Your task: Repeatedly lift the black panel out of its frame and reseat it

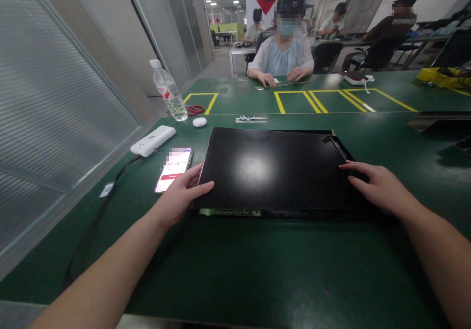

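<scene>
A black LCD panel (279,172) lies face up at a slight shift over a black backing frame (340,145), which shows along the far right corner. Along the near edge runs a green circuit strip (230,212). My left hand (184,190) grips the panel's left edge, thumb on top and the other fingers partly hidden beneath. At the right edge, my right hand (379,184) has its index fingertip and thumb on the panel's border; its remaining fingers are curled and partly hidden. Whether it also touches the frame I cannot tell.
A phone (174,169), a white power bank (153,141) with a black cable, a white earbud case (199,122), red-handled scissors (195,109) and a water bottle (169,92) stand at left. White strips (250,120) lie beyond the panel. A masked person (283,54) sits opposite.
</scene>
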{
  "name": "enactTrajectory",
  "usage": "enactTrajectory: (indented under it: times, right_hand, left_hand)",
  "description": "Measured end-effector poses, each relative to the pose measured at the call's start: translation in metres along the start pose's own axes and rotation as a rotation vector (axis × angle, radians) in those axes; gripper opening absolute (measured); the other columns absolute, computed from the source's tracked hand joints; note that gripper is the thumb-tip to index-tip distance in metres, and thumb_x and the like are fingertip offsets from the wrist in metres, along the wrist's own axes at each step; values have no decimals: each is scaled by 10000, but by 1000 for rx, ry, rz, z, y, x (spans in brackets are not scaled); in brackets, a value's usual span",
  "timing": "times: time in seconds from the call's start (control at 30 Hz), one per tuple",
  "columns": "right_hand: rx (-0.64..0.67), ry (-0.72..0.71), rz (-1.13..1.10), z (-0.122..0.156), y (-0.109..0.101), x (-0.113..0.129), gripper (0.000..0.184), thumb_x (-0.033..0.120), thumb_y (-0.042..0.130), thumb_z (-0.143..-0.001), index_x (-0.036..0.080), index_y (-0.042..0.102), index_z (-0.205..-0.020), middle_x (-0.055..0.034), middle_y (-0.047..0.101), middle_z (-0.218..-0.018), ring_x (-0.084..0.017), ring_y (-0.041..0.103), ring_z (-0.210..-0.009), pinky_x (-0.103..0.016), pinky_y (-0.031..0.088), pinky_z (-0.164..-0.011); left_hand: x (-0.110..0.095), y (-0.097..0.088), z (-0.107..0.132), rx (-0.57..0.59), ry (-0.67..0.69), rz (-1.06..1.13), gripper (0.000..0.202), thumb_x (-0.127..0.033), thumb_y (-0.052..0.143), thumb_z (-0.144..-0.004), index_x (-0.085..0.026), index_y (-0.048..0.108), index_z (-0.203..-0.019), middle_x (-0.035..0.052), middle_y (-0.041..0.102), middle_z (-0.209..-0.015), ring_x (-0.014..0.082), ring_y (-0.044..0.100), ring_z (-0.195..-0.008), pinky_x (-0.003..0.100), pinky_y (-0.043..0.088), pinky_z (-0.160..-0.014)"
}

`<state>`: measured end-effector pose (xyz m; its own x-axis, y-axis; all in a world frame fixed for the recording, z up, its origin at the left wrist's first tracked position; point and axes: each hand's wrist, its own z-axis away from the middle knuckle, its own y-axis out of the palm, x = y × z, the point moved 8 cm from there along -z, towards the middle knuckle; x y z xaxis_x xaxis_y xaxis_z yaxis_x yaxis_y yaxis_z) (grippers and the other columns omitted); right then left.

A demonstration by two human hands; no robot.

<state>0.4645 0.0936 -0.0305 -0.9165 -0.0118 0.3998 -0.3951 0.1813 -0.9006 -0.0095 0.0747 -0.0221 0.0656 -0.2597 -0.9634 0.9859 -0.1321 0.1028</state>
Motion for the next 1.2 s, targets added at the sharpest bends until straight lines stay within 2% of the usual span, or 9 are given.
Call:
enactTrajectory:
  times: [0.3, 0.53, 0.6, 0.67, 0.77, 0.83, 1.0, 1.13, 1.2]
  right_hand:
    - [3, 12, 4, 1, 0, 0, 463, 422, 504, -815, 243, 777, -1143, -111, 704, -1361, -357, 675, -1216, -596, 489, -1084]
    - [12, 44, -1, 2, -2, 2, 483, 427, 507, -799, 231, 776, -1149, -122, 702, -1363, -374, 658, -1228, -592, 479, -1089]
    - [8, 62, -7, 1, -4, 1, 483, 418, 521, -785, 235, 774, -1154, -120, 729, -1307, -366, 690, -1143, -573, 514, -1037]
    - [5, 95, -19, 1, -4, -1, 489, 419, 545, -769, 245, 771, -1166, -114, 765, -1203, -333, 724, -929, -540, 569, -910]
    - [-8, 166, -55, 2, -5, -9, 509, 453, 591, -747, 262, 764, -1186, -101, 784, -1063, -270, 673, -674, -495, 584, -746]
    - [-36, 224, -100, 3, -6, -16, 544, 478, 604, -745, 261, 747, -1223, -109, 778, -1052, -273, 692, -712, -481, 586, -748]
    - [-138, 375, -258, 5, -9, -34, 680, 496, 601, -777, 204, 637, -1391, -156, 759, -1175, -300, 740, -981, -453, 600, -860]
    - [-197, 445, -340, 6, -10, -44, 507, 544, 605, -795, 223, 745, -1163, -147, 779, -1111, -334, 739, -1014, -513, 589, -915]
    - [-218, 420, -385, 5, -11, -45, 459, 574, 626, -784, 234, 760, -1063, -138, 788, -1064, -341, 741, -1016, -521, 590, -921]
  left_hand:
    - [-1, 1, 3, -24, -11, -14, 731, -280, 914, -751, -300, 664, -1437, 67, 719, -1419, 347, 687, -1276, 356, 628, -976]
    - [-2, -1, 3, -9, 6, -42, 742, -289, 909, -766, -309, 648, -1461, 60, 722, -1415, 362, 666, -1302, 377, 623, -994]
    - [-4, -1, 3, -22, 24, -54, 734, -300, 908, -764, -292, 656, -1454, 67, 726, -1407, 368, 652, -1319, 379, 611, -1011]
    - [-5, 0, 4, -29, 40, -57, 745, -323, 913, -751, -275, 659, -1449, 80, 732, -1396, 377, 650, -1319, 391, 602, -1024]
    - [-8, 3, 5, -24, 63, -47, 810, -353, 937, -708, -260, 647, -1459, 102, 735, -1388, 398, 658, -1302, 430, 596, -1034]
    - [-10, 3, 5, -18, 94, -45, 828, -351, 944, -696, -255, 644, -1462, 109, 730, -1394, 409, 648, -1312, 449, 589, -1046]
    - [-18, 3, 7, 8, 227, -44, 844, -314, 925, -735, -257, 599, -1512, 97, 672, -1478, 410, 533, -1433, 453, 526, -1130]
    - [-23, 5, 11, 20, 308, -60, 806, -291, 898, -781, -287, 586, -1524, 75, 605, -1555, 396, 462, -1491, 438, 482, -1173]
    - [-24, 5, 13, 8, 319, -67, 797, -294, 894, -786, -298, 586, -1522, 66, 585, -1575, 395, 450, -1499, 438, 476, -1178]
